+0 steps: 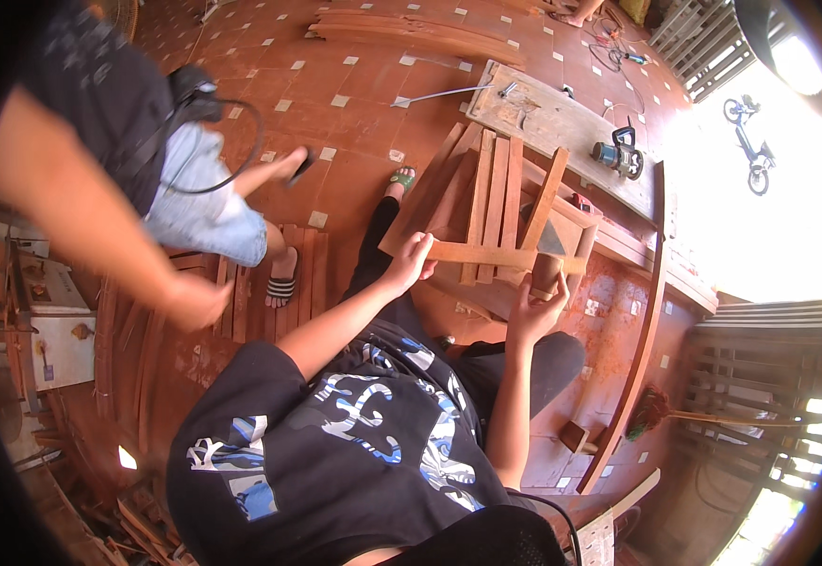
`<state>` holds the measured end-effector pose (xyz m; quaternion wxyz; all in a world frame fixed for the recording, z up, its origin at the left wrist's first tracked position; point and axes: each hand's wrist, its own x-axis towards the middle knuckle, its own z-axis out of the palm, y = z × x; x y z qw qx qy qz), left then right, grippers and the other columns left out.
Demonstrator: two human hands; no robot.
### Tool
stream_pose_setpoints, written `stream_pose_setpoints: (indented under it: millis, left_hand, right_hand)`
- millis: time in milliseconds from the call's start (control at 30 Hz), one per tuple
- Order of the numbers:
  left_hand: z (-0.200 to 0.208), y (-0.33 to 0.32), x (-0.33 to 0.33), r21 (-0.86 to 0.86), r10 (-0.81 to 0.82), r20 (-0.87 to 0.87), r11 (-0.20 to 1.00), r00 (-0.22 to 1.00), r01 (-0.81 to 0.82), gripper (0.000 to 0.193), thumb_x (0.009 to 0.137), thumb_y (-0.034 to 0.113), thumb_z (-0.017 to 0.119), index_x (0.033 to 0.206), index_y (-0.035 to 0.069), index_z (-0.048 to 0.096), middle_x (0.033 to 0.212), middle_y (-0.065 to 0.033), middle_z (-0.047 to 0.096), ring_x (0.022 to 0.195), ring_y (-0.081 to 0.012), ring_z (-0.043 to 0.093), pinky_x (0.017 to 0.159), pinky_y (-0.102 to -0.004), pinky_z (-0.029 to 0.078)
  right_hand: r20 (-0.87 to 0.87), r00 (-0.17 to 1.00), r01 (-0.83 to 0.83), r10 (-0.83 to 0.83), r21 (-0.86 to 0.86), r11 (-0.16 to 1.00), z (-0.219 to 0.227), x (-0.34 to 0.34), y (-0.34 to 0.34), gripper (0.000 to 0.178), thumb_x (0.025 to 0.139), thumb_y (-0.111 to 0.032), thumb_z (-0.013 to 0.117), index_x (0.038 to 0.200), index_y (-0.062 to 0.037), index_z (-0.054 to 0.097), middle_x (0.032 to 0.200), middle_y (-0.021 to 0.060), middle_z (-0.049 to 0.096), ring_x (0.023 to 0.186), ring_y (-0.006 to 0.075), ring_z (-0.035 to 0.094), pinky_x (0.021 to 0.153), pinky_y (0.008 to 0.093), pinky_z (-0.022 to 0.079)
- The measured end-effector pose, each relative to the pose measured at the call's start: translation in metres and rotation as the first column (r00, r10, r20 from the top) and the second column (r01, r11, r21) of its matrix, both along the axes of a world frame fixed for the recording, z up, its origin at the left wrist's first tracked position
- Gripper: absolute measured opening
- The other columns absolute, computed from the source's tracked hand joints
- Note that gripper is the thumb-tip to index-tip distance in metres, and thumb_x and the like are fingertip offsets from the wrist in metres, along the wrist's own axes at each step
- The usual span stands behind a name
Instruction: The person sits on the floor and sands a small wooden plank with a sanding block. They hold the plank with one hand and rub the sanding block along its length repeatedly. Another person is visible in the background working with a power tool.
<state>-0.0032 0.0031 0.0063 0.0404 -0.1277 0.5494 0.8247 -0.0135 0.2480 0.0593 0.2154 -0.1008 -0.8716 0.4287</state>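
My left hand (414, 266) is closed round the near-left end of a narrow wooden slat (482, 254), which lies level across the work in front of me. At the slat's other end my right hand (536, 309) grips a small brown block (547, 273) with a rounded face, held upright against or close to the wood; whether they touch I cannot tell. Beneath the held piece, several loose slats (497, 193) rest side by side on a low wooden frame (576, 231). One more slat (547, 196) slants across at the right.
A plank bench (538, 111) beyond carries a blue-and-black power tool (619, 154). At left a person (194, 179) stands near, one arm blurred by motion. A long wooden strip (635, 368) runs along my right, near a broom (651, 413). Boards (302, 283) lie on the tiled floor.
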Motion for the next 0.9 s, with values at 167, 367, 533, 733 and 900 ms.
stream_pose_setpoints:
  millis: [167, 367, 533, 733, 900]
  left_hand:
    - [-0.015, -0.001, -0.004, -0.046, 0.025, 0.034, 0.999, 0.999, -0.023, 0.039, 0.109, 0.043, 0.047, 0.101, 0.005, 0.051, 0.068, -0.0031, 0.053, 0.051, -0.0098, 0.048, 0.047, -0.0247, 0.040]
    - [-0.018, -0.003, -0.003, 0.005, 0.026, 0.158, 1.000, 0.987, -0.028, 0.047, 0.105, 0.052, 0.051, 0.100, 0.006, 0.052, 0.068, -0.0039, 0.058, 0.051, -0.0100, 0.053, 0.048, -0.0243, 0.042]
    - [-0.020, -0.007, -0.007, -0.030, -0.051, 0.205, 0.998, 0.977, 0.058, 0.049, 0.102, 0.058, 0.052, 0.101, 0.009, 0.052, 0.066, -0.0041, 0.061, 0.050, -0.0085, 0.053, 0.046, -0.0229, 0.041]
    - [-0.019, -0.005, -0.004, 0.069, -0.038, 0.235, 0.997, 0.971, 0.022, 0.048, 0.103, 0.058, 0.050, 0.102, 0.010, 0.051, 0.065, -0.0028, 0.060, 0.049, -0.0068, 0.051, 0.044, -0.0199, 0.036]
    - [-0.021, -0.007, -0.003, -0.035, -0.052, 0.178, 0.998, 0.983, 0.059, 0.044, 0.105, 0.054, 0.050, 0.100, 0.010, 0.052, 0.067, -0.0020, 0.058, 0.053, -0.0065, 0.051, 0.048, -0.0213, 0.037]
  right_hand:
    - [-0.035, 0.996, -0.076, 0.079, 0.083, 0.994, -0.006, -0.013, -0.003, 0.057, 0.088, -0.019, 0.077, 0.135, -0.0025, 0.050, 0.124, 0.0193, 0.058, 0.107, 0.0372, 0.064, 0.081, 0.0432, 0.055]
    - [-0.076, 0.993, -0.066, 0.086, 0.231, 0.971, 0.002, -0.039, -0.006, 0.052, 0.088, -0.021, 0.076, 0.130, -0.0022, 0.052, 0.121, 0.0185, 0.059, 0.104, 0.0386, 0.066, 0.081, 0.0452, 0.056]
    - [-0.017, 1.000, 0.005, 0.002, 0.406, 0.914, -0.012, -0.038, -0.025, 0.037, 0.087, -0.023, 0.072, 0.115, -0.0063, 0.056, 0.105, 0.0146, 0.058, 0.088, 0.0372, 0.067, 0.067, 0.0476, 0.057]
    - [0.096, 0.860, -0.498, 0.501, 0.371, 0.784, -0.010, 0.016, -0.091, 0.053, 0.079, -0.029, 0.077, 0.126, -0.0101, 0.058, 0.116, 0.0158, 0.061, 0.089, 0.0381, 0.069, 0.067, 0.0469, 0.059]
    - [0.101, 0.957, -0.288, 0.273, 0.454, 0.843, -0.015, -0.015, -0.052, 0.050, 0.081, -0.028, 0.075, 0.126, -0.0126, 0.060, 0.113, 0.0170, 0.063, 0.082, 0.0401, 0.070, 0.064, 0.0526, 0.059]
